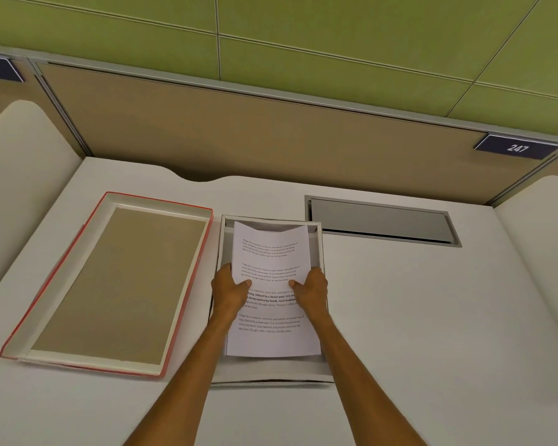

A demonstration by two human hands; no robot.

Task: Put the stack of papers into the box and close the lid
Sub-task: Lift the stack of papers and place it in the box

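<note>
Toward the left edge of the desk point(400, 317), the lid point(110, 281) is laid upside down, its red rim and brown inner face shown, just beside the box point(319, 239) at the desk's middle. The stack of papers point(271, 336) is held over the open box, gripped at its long sides: the left hand point(231, 292) is closed on the left edge and the right hand point(313, 291) on the right, thumbs pressed on top. The far end is bowed upward, so the stack is judged light, limp and prone to fanning or sliding; a two-sided hold at mid-length seems suited, with the sheets kept squared. A metal cable hatch point(380, 220) is set near the desk's far right.
</note>
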